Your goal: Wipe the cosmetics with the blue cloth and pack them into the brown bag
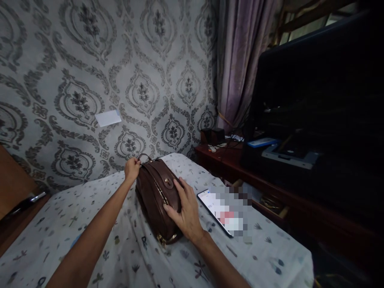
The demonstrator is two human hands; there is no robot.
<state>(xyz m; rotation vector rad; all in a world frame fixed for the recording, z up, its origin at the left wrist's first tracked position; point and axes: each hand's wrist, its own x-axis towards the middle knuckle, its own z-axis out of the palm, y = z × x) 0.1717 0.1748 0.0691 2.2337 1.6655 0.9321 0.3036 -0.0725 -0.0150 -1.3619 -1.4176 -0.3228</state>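
We locate the brown leather bag point(157, 196) near the far edge of the bed point(90, 224). Our left hand point(132, 168) pinches its handle point(144, 157) with closed fingers; our right hand point(184, 212) lies flat, fingers spread, on its side. Risk: lateral shifting may knock the phone point(219, 212) just beside it towards the right edge.

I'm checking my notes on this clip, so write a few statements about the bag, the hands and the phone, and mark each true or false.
1. The left hand grips the far end of the brown leather bag. True.
2. The right hand holds the smartphone. False: it rests on the bag.
3. The bag lies on a patterned sheet. True.
4. The smartphone's screen is dark. False: it is lit.
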